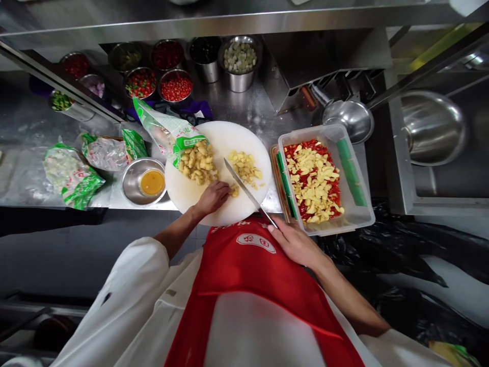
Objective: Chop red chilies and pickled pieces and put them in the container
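Note:
My right hand (292,239) is wrapped round the handle of a knife (246,187), whose blade slants up and left over the round white cutting board (179,196). Left of the blade, my left hand (214,197) has its fingers curled down on a piece of ginger (234,191). Whole ginger (198,162) lies heaped on the board, at the mouth of a green and white plastic bag (168,127). Cut ginger slices (246,165) lie beyond the blade. To the right, a clear plastic tub (361,214) holds chopped red peppers (334,153) under many ginger slices (313,178).
On the left are a steel bowl (132,176) with orange liquid and two plastic bags (72,176). Several steel containers (239,81) of cut vegetables stand at the back. Knife handles (308,98) and a steel bowl (353,120) are behind the tub. A metal shelf (229,21) crosses above.

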`<action>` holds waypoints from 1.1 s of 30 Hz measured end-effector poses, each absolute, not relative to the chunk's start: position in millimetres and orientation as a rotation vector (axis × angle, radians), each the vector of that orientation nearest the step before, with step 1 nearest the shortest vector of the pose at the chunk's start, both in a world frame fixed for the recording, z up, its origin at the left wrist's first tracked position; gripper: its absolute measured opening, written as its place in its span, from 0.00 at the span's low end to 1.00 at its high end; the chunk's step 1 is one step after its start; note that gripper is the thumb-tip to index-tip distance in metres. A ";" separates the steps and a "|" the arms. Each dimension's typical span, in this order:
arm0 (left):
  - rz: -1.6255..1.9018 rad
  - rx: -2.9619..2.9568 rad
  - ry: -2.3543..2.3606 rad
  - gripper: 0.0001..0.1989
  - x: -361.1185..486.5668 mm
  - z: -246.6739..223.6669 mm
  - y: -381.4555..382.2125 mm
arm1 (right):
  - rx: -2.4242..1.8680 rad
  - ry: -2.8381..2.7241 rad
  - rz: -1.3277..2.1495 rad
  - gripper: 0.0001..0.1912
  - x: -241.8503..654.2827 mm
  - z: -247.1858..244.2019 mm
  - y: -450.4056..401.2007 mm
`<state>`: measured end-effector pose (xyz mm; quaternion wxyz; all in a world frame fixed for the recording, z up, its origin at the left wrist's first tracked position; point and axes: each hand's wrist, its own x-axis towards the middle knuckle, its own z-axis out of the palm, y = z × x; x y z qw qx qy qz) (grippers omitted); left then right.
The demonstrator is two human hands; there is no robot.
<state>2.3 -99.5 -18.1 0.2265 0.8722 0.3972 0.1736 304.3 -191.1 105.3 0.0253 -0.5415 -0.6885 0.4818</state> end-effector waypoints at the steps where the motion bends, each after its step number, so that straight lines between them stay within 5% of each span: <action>1: 0.429 2.415 1.040 0.13 1.4 -14.3 -95.0 | -1.679 -2.170 1.483 0.27 304.5 107.2 -191.7; 33: 0.484 2.438 0.764 0.18 -0.9 -13.3 -83.9 | -1.817 -2.175 1.557 0.24 275.2 101.2 -191.3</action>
